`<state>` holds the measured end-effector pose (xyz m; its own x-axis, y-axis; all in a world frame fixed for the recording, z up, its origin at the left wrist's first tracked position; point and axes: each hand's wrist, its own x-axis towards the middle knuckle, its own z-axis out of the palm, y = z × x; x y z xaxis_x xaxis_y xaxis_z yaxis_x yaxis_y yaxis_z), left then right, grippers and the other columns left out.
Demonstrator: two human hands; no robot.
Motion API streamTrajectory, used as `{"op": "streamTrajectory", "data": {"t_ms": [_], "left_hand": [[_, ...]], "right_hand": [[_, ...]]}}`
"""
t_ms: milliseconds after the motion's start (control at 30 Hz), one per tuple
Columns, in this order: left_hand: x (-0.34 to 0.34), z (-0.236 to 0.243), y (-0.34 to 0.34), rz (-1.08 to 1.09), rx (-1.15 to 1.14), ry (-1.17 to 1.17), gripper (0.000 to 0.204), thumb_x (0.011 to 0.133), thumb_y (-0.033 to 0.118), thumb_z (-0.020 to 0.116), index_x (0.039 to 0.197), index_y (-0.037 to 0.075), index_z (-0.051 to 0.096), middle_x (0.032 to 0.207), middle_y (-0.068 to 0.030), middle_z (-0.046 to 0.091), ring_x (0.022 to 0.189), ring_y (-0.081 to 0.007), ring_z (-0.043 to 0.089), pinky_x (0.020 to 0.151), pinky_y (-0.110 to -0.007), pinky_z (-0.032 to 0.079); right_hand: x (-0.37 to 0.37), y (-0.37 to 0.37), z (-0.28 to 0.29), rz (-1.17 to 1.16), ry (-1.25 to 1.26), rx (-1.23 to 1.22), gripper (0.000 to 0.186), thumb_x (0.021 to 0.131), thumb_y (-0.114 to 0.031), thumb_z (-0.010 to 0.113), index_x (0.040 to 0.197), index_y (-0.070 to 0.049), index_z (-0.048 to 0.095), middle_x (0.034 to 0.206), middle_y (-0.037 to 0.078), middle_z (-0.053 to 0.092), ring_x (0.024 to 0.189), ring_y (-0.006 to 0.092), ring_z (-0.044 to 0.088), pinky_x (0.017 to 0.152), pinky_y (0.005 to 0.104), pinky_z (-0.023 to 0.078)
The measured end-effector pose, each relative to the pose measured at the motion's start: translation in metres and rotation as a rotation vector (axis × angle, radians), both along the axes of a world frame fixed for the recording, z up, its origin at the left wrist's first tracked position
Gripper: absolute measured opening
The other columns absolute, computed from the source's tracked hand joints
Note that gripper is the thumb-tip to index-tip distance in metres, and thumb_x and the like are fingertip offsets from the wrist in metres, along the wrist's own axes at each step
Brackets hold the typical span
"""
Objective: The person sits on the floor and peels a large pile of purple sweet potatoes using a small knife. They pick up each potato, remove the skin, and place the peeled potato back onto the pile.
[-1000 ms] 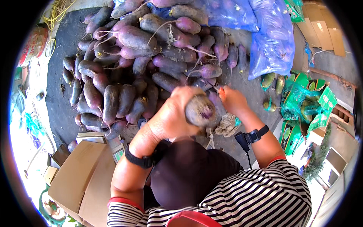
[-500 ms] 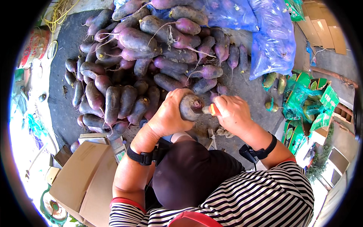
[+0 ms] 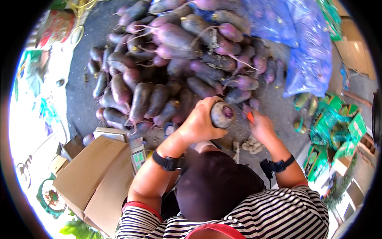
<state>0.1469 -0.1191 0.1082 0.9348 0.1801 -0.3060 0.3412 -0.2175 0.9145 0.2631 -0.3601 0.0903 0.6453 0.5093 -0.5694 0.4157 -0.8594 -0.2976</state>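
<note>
My left hand [image 3: 199, 124] is closed around a large dark purple radish [image 3: 221, 116]. Its cut end, with a purple centre, faces up and to the right. A short distance to the right, my right hand [image 3: 262, 129] grips a small knife [image 3: 250, 117]. Only a bit of the knife's orange handle shows, and its blade cannot be made out. Knife and radish are apart. Beyond my hands lies a big heap of long purple-black radishes [image 3: 140, 102], several with thin pale roots.
Blue plastic bags [image 3: 308, 71] of radishes lie at the far right. Green packaging [image 3: 338, 123] with green vegetables is on the right, and a crumpled cloth [image 3: 252, 145] lies below my right hand. A cardboard box [image 3: 93, 171] stands at the near left. A dark mat [image 3: 81, 87] is under the heap.
My right hand has drawn the knife away from the radish's end, to the right. My left hand still holds the radish. The whole view has shifted, moving the scene rightward.
</note>
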Motion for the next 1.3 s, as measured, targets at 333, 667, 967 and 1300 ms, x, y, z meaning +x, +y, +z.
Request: {"op": "streamTrajectory", "data": {"t_ms": [333,667,967,1300], "left_hand": [[0.028,-0.016,0.042,0.490,0.317,0.245,0.088,0.069,0.046,0.085,0.129,-0.008,0.049,0.104,-0.0303,0.069,0.100,-0.0433,0.069,0.090,-0.045,0.056],[0.038,-0.052,0.077,0.363,0.870,0.199,0.055,0.075,0.030,0.081,0.121,0.006,0.062,0.120,-0.0145,0.058,0.114,-0.0348,0.055,0.094,-0.048,0.047],[0.092,-0.034,0.130,0.062,1.290,-0.113,0.050,0.085,0.011,0.062,0.134,0.017,0.058,0.147,-0.0114,0.047,0.141,-0.0334,0.039,0.117,-0.054,0.028],[0.058,-0.024,0.108,0.215,0.856,-0.109,0.070,0.058,0.023,0.084,0.120,0.003,0.058,0.121,-0.0176,0.058,0.123,-0.0377,0.050,0.117,-0.057,0.025]], "right_hand": [[-0.019,0.008,-0.006,-0.009,0.110,0.143,0.026,0.090,-0.024,0.069,0.099,-0.002,0.058,0.084,0.025,0.067,0.080,0.0479,0.065,0.069,0.0553,0.050],[-0.033,0.008,-0.014,-0.075,0.189,0.214,0.026,0.090,-0.025,0.070,0.100,-0.004,0.058,0.080,0.024,0.067,0.078,0.0469,0.065,0.067,0.0527,0.051],[-0.034,0.010,-0.010,-0.153,0.191,0.363,0.025,0.091,-0.024,0.069,0.099,-0.003,0.058,0.082,0.024,0.066,0.080,0.0465,0.066,0.065,0.0487,0.052],[-0.021,0.036,0.020,-0.223,0.135,0.542,0.019,0.091,-0.017,0.069,0.103,-0.004,0.061,0.083,0.018,0.068,0.079,0.0408,0.067,0.067,0.0426,0.053]]}}
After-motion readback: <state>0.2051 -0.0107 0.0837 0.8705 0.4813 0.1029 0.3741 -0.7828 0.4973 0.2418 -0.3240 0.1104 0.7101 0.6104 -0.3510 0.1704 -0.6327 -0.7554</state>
